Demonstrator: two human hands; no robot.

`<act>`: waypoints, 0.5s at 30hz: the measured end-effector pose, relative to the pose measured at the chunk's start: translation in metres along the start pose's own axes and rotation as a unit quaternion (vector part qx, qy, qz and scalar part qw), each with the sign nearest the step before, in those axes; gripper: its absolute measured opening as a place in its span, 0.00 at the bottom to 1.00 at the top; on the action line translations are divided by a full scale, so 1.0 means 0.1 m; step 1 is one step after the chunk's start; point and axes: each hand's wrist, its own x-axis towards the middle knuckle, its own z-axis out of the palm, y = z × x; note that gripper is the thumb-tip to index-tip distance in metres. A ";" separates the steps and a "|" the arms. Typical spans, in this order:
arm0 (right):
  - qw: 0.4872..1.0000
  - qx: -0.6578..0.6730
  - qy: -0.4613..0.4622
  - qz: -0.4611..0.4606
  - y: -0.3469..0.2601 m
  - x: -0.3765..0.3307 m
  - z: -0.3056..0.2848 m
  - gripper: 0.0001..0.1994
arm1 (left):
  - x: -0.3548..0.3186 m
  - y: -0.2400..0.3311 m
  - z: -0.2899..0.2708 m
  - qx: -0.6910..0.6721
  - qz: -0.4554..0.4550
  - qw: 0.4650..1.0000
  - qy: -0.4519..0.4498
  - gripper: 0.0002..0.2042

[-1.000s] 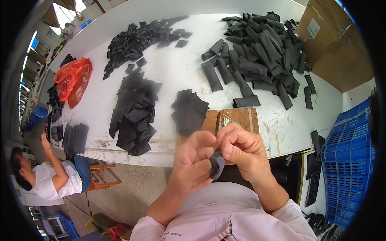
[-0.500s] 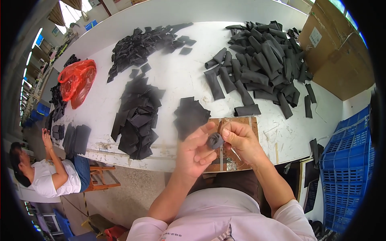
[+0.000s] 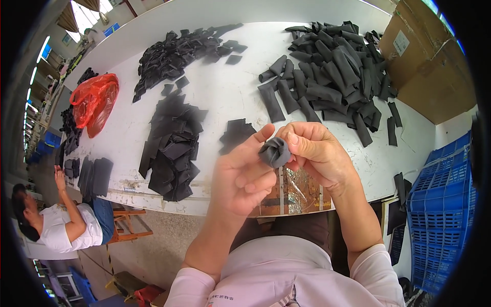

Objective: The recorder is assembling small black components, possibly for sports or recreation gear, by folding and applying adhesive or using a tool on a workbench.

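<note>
Above the worktop's near edge (image 3: 153, 190), head view: left hand (image 3: 240, 176) and right hand (image 3: 317, 153) both pinched a small rolled grey fabric piece (image 3: 274, 152), fingers closed on it. Flat black pieces (image 3: 171, 148) lay left-centre; rolled black strips (image 3: 332, 66) filled the far right corner. Bare white surface between them.

- A small dark grey fabric piece (image 3: 274, 152), bunched into a folded, rosette-like bundle, is pinched between the fingers (image 3: 266, 134) of both hands.
- It is held up in mid-air, in front of the near edge of the white tabletop (image 3: 220, 97).
</note>
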 end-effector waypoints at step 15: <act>0.999 0.034 -0.018 0.015 0.25 -0.03 -0.14 0.13 | -0.08 -0.07 -0.31 0.079 0.025 0.996 0.021 0.15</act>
